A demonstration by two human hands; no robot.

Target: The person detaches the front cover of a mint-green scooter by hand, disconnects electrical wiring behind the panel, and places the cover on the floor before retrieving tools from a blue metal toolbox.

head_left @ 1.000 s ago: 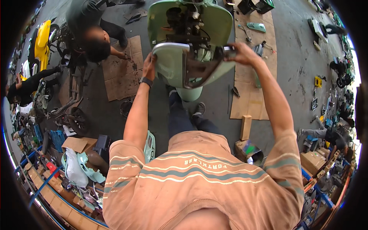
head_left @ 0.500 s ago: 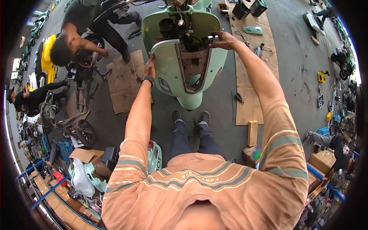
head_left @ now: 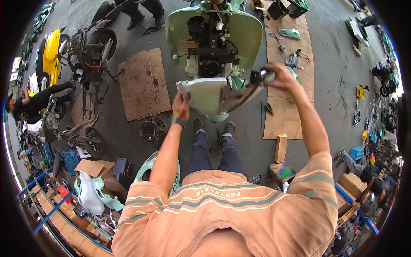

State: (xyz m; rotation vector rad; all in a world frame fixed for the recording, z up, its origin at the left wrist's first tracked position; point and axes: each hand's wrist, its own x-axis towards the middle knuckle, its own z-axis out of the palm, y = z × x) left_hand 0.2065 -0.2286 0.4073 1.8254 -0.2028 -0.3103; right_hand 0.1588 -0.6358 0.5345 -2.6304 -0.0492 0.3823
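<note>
Both my hands hold a pale green scooter front panel (head_left: 203,96) in front of my body, apart from most of the scooter behind it. My left hand (head_left: 180,106) is closed on its left edge, thumb on top. My right hand (head_left: 279,78) grips the far right end, by a dark fitting at the rim. The panel is tilted, its dark-edged middle opening (head_left: 239,99) turned to the right. Beyond it stands the green scooter body (head_left: 252,40), with its black frame, wires and a round black part (head_left: 210,68) laid bare.
Flat cardboard lies left (head_left: 145,83) and right (head_left: 282,115) of the scooter; the right one carries small parts. A stripped motorcycle frame (head_left: 90,103) and a yellow scooter (head_left: 51,55) stand at the left. Near my right elbow is a wooden block (head_left: 281,148).
The front panel has come away from the scooter toward me and tilted, exposing the frame behind. Both hands moved with it. The co-worker at the left stepped away, leaving only legs in view.
</note>
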